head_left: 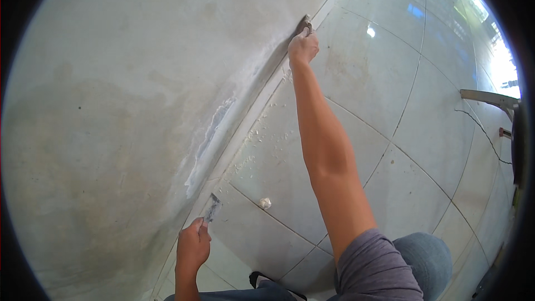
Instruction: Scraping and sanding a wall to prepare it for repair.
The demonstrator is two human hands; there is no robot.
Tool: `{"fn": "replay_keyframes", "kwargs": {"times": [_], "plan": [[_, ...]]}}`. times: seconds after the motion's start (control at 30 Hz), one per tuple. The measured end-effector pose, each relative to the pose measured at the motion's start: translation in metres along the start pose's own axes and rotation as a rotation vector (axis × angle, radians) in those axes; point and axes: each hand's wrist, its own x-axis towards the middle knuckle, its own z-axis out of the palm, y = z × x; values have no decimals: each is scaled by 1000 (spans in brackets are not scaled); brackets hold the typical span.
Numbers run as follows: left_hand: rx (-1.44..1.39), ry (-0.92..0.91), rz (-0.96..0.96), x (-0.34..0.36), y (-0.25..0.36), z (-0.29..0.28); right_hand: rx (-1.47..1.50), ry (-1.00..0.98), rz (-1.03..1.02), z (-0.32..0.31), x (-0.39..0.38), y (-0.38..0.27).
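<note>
Low on the left, my left hand (193, 243) is closed around the handle of a scraper (212, 208), its flat, smeared blade pointing away from me by the foot of the wall. My right arm stretches far forward along the wall. At its end, my right hand (304, 48) grips a flat-bladed tool (302, 23), which looks like a scraper or trowel, where the wall meets the floor. The fingers partly cover its handle. The wall (122, 78) is stained, with a peeled, flaking patch (209, 136) low down between my hands.
Pale flakes (259, 132) litter the tiled floor (356, 95) beside the wall's base. A small whitish lump (265, 203) lies on the tiles. A curved furniture-like piece (490, 98) and a thin dark cord (484, 131) are at the right. My bent knee (424, 262) is near me.
</note>
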Motion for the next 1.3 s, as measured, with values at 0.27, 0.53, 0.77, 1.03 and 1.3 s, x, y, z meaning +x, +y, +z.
{"fn": "replay_keyframes", "kwargs": {"times": [0.27, 0.53, 0.77, 1.03, 1.3], "plan": [[-6, 8, 14, -3, 4, -1, -184, -62, -9, -1, -3, -5], [-10, 62, 24, -7, -10, -8, -9, -7, -184, 7, -38, -29], [-8, 48, 4, 3, -6, 1, 319, 121, -489, 11, -10, -57], [5, -9, -19, -5, 11, -11, 221, -24, -469, 6, 13, -126], [-23, -9, 25, 4, 16, -3, 389, 104, -733, 22, 44, -105]]}}
